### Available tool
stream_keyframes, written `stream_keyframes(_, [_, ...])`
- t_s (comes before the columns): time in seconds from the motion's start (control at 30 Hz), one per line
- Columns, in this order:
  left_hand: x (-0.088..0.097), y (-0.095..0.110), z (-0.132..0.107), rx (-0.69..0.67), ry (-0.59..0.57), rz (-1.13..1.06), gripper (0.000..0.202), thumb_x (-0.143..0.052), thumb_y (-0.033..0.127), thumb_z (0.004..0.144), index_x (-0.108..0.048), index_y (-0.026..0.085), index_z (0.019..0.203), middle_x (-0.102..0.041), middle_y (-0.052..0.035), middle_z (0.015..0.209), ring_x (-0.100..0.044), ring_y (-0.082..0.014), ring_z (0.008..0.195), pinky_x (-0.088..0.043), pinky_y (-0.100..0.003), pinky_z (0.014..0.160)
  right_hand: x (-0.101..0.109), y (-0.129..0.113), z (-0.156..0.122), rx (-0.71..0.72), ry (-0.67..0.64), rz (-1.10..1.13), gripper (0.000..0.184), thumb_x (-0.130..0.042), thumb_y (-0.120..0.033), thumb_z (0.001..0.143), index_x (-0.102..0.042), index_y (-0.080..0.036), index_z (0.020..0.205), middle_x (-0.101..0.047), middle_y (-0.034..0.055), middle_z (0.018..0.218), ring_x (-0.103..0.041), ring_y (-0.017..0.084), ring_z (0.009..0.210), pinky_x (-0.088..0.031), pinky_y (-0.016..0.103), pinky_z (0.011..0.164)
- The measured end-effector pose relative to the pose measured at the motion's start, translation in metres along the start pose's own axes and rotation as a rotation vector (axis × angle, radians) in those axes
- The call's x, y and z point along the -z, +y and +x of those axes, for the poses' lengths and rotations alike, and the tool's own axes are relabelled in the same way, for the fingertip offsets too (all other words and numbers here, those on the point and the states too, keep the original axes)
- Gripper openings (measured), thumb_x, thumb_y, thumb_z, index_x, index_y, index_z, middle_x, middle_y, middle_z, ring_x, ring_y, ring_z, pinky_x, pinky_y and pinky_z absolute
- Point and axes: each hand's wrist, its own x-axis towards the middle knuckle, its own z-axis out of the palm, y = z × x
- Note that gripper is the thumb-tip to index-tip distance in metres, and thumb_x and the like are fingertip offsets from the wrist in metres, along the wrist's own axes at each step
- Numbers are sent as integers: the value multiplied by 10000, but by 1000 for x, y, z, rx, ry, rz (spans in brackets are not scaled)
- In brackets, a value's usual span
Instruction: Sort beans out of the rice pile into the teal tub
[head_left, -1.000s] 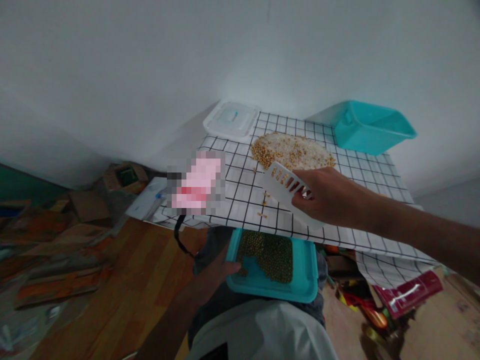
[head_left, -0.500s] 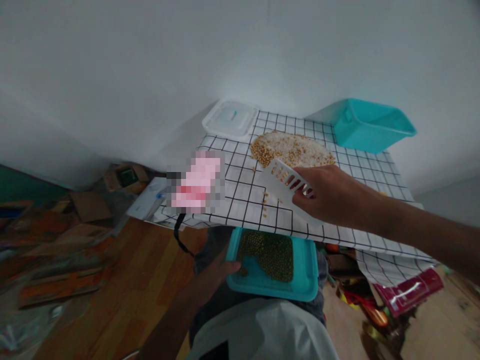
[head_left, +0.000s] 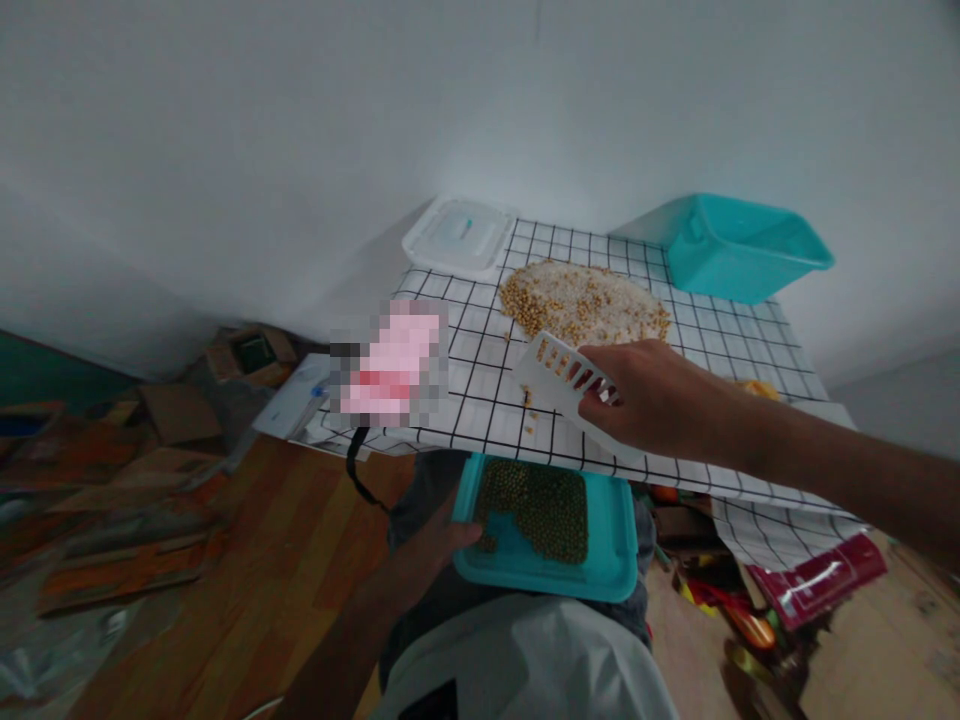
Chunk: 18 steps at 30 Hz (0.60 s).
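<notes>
In my right hand is a white plastic scraper with a row of slots, gripped with thumb and fingers, tilted over the front of the checked cloth. Just beyond it lies a wide pile of yellow beans mixed with white grains. A few loose yellow beans sit on the cloth by the scraper's edge. My left hand holds the left rim of a shallow teal tray on my lap; its lower fingers are hidden. Small green beans cover much of the tray's floor.
A teal bin stands at the table's back right, a clear lid at the back left. A blurred pink object with a black strap lies at the left edge. Cardboard boxes and a maroon packet are on the floor.
My right hand with the scraper has shifted slightly toward me and to the left. My left hand and the tray stay in place.
</notes>
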Motion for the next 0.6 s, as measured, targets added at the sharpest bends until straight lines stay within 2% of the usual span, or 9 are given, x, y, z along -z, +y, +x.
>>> stream_keyframes(0.17, [-5, 5, -3, 78, -15, -16, 595, -581, 246, 906, -432, 266, 1482, -655, -77, 1381, -547, -319, 1323, -384, -497, 1125, 2, -4, -1, 32, -11, 9, 121, -542, -218, 801, -607, -200, 902, -690, 27, 786, -592, 147, 656, -352, 267, 596])
stream_keyframes(0.4, [1, -2, 1, 73, -31, -58, 599, -580, 221, 894, -436, 248, 1475, -666, -86, 1362, -539, -318, 1330, -375, -502, 1130, -1, -9, -9, 110, -31, -7, 92, -537, -213, 817, -577, -214, 899, -665, 11, 785, -605, 156, 690, -325, 277, 604])
stream_keyframes(0.6, [-8, 6, 1, 39, 4, -70, 683, -618, 232, 845, -403, 262, 1492, -682, -71, 1339, -525, -327, 1341, -359, -509, 1140, -3, -20, -27, 175, -108, -101, 164, -507, -230, 871, -591, -221, 1011, -664, 30, 906, -602, 160, 690, -254, 299, 564])
